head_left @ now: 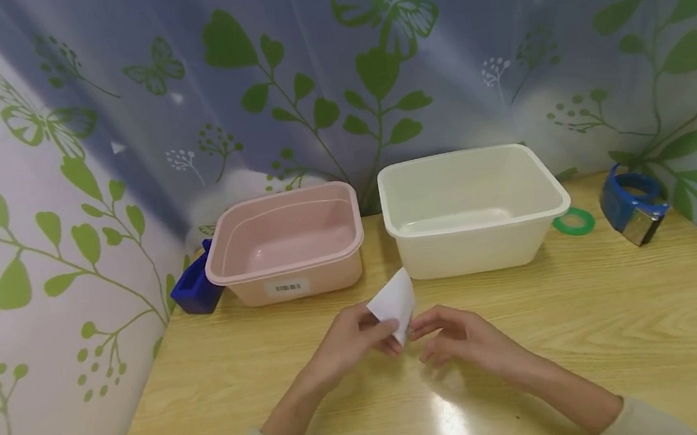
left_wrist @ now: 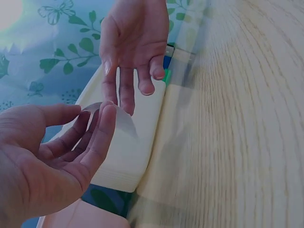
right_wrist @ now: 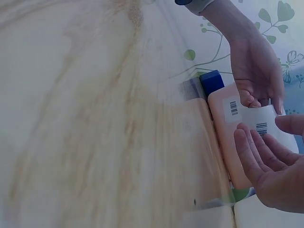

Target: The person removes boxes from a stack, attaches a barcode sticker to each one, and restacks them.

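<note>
A small, curved sheet of white paper (head_left: 396, 299) is pinched between the thumb and fingers of my left hand (head_left: 357, 337), held over the table in front of the two tubs. In the right wrist view, the paper (right_wrist: 251, 115) carries a printed barcode on its face. My right hand (head_left: 462, 337) is just to its right, fingers loosely bent and spread, fingertips close by the paper's edge. Seen from the left wrist, the right hand (left_wrist: 135, 40) has its palm showing and fingers extended, while the paper (left_wrist: 124, 122) bows out from the left fingertips.
Behind the hands stand a pink tub (head_left: 291, 283) with a barcode label and a white tub (head_left: 468, 250). A blue holder (head_left: 198, 292) sits beside the pink tub. At the right lie a green tape ring (head_left: 575, 222) and a blue tape dispenser (head_left: 631, 203). A patterned curtain hangs behind.
</note>
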`<action>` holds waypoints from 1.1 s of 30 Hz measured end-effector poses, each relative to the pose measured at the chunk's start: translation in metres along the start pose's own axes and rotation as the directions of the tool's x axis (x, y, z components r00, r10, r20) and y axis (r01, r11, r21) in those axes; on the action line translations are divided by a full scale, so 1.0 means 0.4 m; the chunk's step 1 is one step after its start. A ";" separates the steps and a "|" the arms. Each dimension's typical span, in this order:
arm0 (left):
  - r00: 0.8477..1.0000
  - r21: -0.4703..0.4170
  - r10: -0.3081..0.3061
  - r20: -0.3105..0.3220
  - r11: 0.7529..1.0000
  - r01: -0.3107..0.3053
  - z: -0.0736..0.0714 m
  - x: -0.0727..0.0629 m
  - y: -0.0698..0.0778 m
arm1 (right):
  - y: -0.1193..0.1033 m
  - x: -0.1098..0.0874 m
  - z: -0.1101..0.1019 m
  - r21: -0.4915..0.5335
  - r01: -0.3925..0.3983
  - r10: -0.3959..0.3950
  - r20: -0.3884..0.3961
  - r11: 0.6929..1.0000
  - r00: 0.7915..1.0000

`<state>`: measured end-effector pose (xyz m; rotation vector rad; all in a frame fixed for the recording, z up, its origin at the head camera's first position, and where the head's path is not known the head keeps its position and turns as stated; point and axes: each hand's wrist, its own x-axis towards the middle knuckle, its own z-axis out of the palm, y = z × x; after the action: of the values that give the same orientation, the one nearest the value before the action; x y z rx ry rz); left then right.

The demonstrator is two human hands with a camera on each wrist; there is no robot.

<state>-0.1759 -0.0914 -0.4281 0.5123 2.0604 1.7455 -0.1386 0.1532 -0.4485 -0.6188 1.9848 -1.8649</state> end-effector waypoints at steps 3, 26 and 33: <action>1.000 -0.040 0.008 0.017 0.999 -0.007 0.002 0.002 0.000 | 0.001 0.000 0.003 0.006 -0.011 0.011 -0.022 1.000 1.000; 1.000 -0.040 0.006 0.029 0.999 -0.004 0.033 0.019 0.005 | 0.009 0.008 0.031 0.017 0.039 -0.036 -0.143 0.999 0.989; 1.000 -0.031 -0.002 0.026 0.999 0.003 0.037 0.020 0.003 | 0.011 0.008 0.031 0.015 0.058 -0.056 -0.137 0.998 0.989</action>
<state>-0.1752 -0.0747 -0.4296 0.5203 2.0114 1.7574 -0.1352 0.1413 -0.4535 -0.5620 2.0511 -2.0069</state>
